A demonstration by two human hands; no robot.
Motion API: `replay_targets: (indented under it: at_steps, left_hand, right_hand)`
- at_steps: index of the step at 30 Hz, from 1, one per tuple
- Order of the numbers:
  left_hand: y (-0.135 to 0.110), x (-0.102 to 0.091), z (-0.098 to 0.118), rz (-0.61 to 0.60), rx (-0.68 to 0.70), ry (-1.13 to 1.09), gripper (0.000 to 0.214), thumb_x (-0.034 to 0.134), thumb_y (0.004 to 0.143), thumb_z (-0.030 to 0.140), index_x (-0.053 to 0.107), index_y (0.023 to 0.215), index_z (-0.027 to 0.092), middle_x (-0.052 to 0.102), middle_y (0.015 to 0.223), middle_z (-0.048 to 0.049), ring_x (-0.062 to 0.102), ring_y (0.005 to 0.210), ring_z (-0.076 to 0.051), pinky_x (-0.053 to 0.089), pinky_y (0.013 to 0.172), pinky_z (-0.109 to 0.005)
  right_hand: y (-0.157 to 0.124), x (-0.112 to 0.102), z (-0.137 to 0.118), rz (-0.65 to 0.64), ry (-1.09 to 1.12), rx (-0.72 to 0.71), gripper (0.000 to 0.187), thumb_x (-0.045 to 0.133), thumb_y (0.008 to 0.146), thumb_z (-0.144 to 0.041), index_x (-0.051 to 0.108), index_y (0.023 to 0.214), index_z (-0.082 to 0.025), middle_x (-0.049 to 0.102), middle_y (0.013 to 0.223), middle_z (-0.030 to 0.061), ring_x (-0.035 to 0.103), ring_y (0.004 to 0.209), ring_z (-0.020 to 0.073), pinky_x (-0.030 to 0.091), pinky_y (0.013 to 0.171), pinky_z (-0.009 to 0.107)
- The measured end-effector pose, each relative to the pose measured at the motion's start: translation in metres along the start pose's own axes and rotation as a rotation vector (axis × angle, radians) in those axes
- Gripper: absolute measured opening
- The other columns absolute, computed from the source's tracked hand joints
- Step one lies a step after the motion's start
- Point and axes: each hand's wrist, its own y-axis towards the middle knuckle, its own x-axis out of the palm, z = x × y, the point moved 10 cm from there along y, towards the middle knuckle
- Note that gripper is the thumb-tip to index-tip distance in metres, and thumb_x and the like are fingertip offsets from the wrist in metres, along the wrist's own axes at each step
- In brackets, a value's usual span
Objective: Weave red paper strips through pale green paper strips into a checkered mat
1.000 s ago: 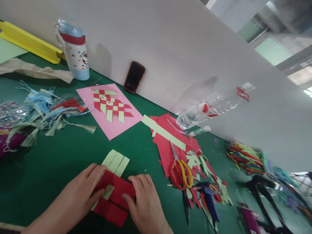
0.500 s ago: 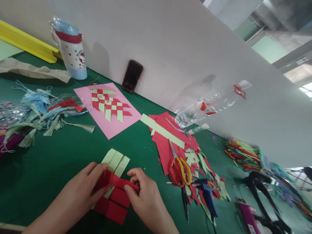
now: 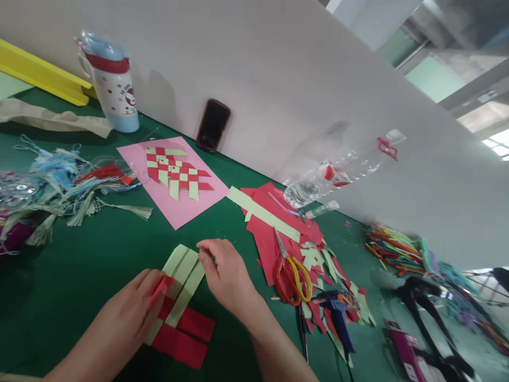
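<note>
Light green paper strips (image 3: 185,273) cross red paper strips (image 3: 185,345) in a partly woven piece on the table in front of me. My left hand (image 3: 135,310) is closed on one red paper strip (image 3: 161,292), whose end is folded back to the left over the weave. At the upper right corner of the green strips, my right hand (image 3: 226,273) has thumb and forefinger closed on the end of the rightmost one. Fingers hide part of the weave's left side. Behind it, small woven paper fish (image 3: 178,172) lie on a pink sheet (image 3: 177,215).
To the right, yellow-and-red-handled scissors (image 3: 294,278) rest on red paper (image 3: 260,239) and scraps, near a blue glue gun (image 3: 340,321). A plastic bottle (image 3: 334,175), phone (image 3: 212,126) and water flask (image 3: 115,90) stand along the wall. Tassels (image 3: 79,191) lie left.
My right hand has let go of the red strip and moved up to the green strip's end. The red strip is now folded back leftward in my left hand, uncovering the green strips.
</note>
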Motion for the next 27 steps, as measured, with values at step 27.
replay_targets:
  at_steps: [27]
  left_hand:
    - [-0.007, 0.001, -0.019, -0.037, -0.303, -0.188, 0.042, 0.039, 0.104, 0.056, 0.065, 0.091, 0.026, 0.072, 0.082, -0.0018, 0.073, 0.07, -0.018, 0.059, 0.06, -0.024]
  right_hand:
    - [-0.03, 0.027, -0.02, 0.037, -0.273, -0.283, 0.015, 0.064, 0.097, -0.015, 0.066, 0.111, -0.021, 0.076, 0.098, 0.0021, 0.061, 0.096, 0.0221, 0.037, 0.087, 0.038]
